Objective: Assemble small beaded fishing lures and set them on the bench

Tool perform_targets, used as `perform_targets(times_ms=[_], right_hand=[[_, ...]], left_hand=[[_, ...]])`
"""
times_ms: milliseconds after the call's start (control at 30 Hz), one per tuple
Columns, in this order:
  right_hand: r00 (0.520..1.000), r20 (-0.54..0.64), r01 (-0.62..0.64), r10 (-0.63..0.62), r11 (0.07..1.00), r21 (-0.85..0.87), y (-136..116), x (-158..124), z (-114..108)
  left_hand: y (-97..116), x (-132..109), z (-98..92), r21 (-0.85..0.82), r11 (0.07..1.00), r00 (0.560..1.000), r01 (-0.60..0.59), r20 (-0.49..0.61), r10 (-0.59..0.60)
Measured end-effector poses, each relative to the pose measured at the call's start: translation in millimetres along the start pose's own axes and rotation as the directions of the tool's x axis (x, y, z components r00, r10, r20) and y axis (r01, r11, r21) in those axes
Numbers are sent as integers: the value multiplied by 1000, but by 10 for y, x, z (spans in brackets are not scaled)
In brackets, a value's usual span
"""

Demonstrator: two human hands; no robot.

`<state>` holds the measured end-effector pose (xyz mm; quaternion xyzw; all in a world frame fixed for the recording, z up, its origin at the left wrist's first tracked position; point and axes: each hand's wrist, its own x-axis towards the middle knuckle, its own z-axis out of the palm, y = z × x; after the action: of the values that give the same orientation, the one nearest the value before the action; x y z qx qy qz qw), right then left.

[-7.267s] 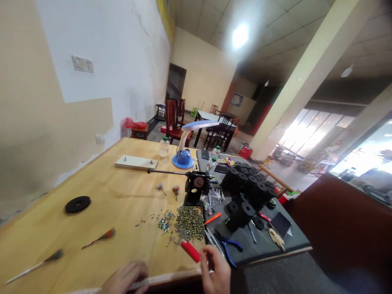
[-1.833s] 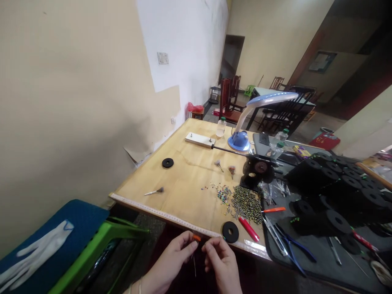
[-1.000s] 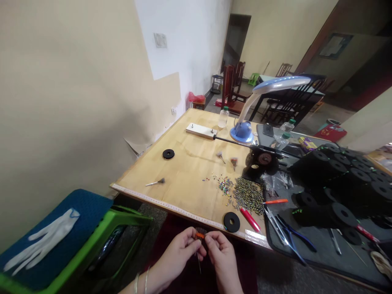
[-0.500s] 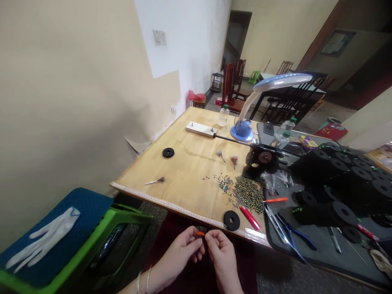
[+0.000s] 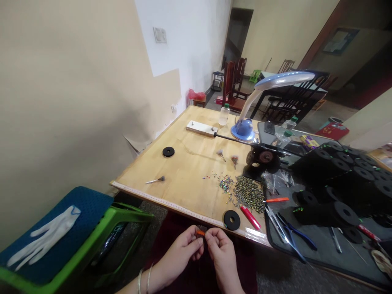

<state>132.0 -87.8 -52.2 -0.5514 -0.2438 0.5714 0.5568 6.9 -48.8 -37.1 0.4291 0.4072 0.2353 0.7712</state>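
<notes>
1 head-worn view, close above the hands, looking forward and down across the wooden table

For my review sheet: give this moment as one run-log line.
left hand: pinching small orange item | right hand: pinching same item | nearest: black disc

No legible text or markings
</notes>
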Motion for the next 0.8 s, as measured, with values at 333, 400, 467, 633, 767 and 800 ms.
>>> perform_targets(times_ms=[333,400,467,633,767,800], right_hand=[[1000,15,12,-12,1000,-5,56,16,0],[1000,23,9,-9,1000,-3,52,12,4],[1000,26,11,-11,1000,-16,40,2,2],[1000,-2,-27,26,995,-100,27,-29,-19],[997,22,-67,69,992,-109,40,-45,-34],[997,24,-76,79,991,-106,32,-50,-37]], left_hand=[[3,14,33,-78,997,999,4,-34,-6],[-1,24,33,-75,997,999,-9,-53,5],[-10,34,24,-55,998,998,-27,-65,23],[-29,54,-2,-46,998,989,-50,-142,43],[-11,51,-7,-31,997,982,-65,-178,58],[-1,47,-9,-15,997,980,-75,-187,71]])
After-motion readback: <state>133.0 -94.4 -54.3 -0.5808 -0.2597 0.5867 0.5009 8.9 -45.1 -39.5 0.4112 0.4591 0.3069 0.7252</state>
